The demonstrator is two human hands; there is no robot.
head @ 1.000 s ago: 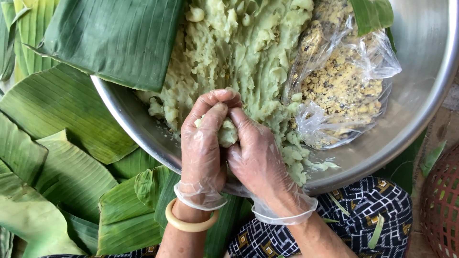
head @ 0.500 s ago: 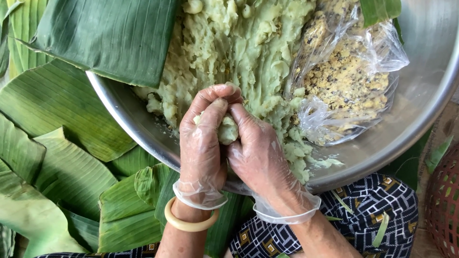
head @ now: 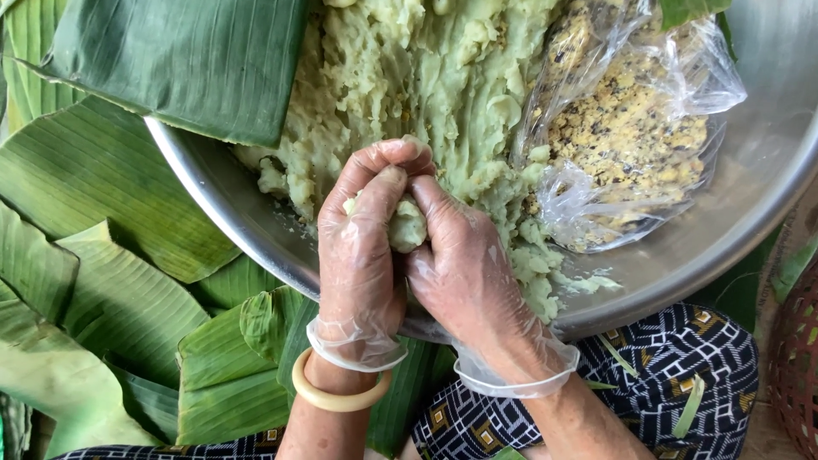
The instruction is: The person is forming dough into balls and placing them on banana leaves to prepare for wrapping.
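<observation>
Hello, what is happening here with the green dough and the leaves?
A person wearing thin clear gloves presses a small lump of pale green dough between the left hand and the right hand, over a metal bowl. The bowl holds more dough and a clear bag of yellow crumbly filling. Banana leaves lie beside it.

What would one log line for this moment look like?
left hand: cupping dough ball | right hand: pressing dough ball | both over metal bowl of green dough | banana leaves beside
</observation>
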